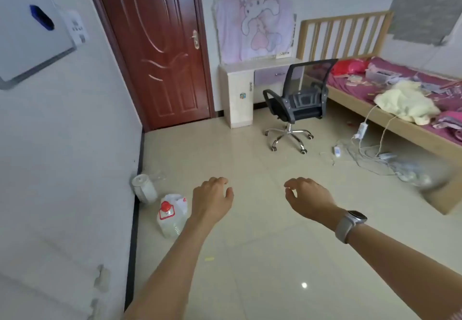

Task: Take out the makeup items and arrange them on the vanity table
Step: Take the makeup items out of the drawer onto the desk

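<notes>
— Step in hand?
— Barely begun, at a guess. Left hand (pixel 212 198) and right hand (pixel 308 196) held out in the lower middle of the frame, well apart, fingers loosely curled, holding nothing. Only floor tiles beneath them.
— And the vanity table (pixel 236 94)?
— Upper middle of the frame, against the far wall, just right of the red door (pixel 155 44). Top looks almost bare, save for something small near its right end, too blurred to name. Pink cartoon cloth (pixel 255 22) draped above it, probably over the mirror.
— Makeup items?
— Cannot tell for sure. Possibly among the clutter on the bed (pixel 400 89), right side of the frame: a clear plastic box (pixel 377 74) there, with small things scattered around it. Too small to identify. Possibly also shut away in the table's lilac drawer (pixel 275 73).
— Anything in the way?
— Office chair (pixel 297 104) parked just in front of the table, turned toward the bed. Tangle of cables (pixel 362 149) on the floor at centre right, beside the bed frame. Worth stepping around.
— Next move, then?
— Likely a walk across the open floor toward the far corner, then a look into the box or the drawer before anything gets picked up. Chair probably wants pushing aside first.
— The bottle (pixel 172 216) at lower left?
— Clear jug with a red cap, by the wall, next to a white canister (pixel 143 188). No part in the task, seemingly.
</notes>
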### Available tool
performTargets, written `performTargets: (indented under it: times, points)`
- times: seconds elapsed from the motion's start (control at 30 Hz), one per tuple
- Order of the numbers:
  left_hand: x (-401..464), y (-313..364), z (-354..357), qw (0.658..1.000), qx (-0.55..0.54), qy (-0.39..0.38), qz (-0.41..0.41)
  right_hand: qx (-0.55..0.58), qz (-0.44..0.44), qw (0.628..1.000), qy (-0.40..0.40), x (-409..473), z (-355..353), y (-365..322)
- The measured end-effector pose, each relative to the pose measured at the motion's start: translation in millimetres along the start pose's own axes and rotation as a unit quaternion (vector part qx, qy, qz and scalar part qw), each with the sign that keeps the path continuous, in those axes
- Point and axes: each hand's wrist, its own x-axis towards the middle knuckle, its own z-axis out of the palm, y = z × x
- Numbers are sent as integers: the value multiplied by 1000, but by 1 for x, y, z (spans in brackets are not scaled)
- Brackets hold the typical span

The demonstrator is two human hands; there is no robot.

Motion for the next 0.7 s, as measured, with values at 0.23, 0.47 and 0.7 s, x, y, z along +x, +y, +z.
performTargets:
  times: [0.23, 0.47, 0.7]
  points:
    - [114, -52, 69, 992, -34, -119, -25, 78, 81, 991, -78, 122, 69, 3]
    - [261, -57, 125, 981, -67, -173, -48, 110, 125, 977, -136, 265, 108, 36]
    - [455, -51, 171, 973, -88, -183, -108, 131, 137, 970, -154, 456, 131, 90]
